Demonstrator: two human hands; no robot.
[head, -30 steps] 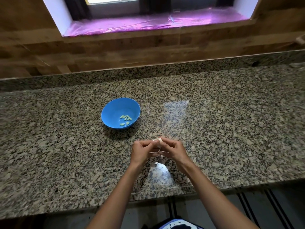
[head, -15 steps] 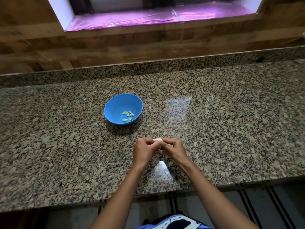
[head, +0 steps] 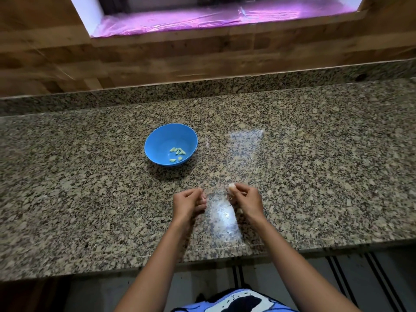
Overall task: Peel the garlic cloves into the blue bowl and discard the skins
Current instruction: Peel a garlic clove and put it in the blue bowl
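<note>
Hands have drawn apart in front of the blue bowl (head: 149,140): right hand (head: 247,200) pinches a garlic clove (head: 231,187); left hand (head: 189,204) is curled, whether on skin I cannot tell. Several peeled cloves (head: 177,152) lie inside the bowl; this one seems only partly peeled.

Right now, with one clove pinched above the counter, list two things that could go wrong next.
1. The right hand pinches the garlic clove at its fingertips only; it might slip onto the granite counter.
2. The blue bowl sits away from the hands, so a tossed clove could miss it or skin could land among the peeled cloves.
</note>
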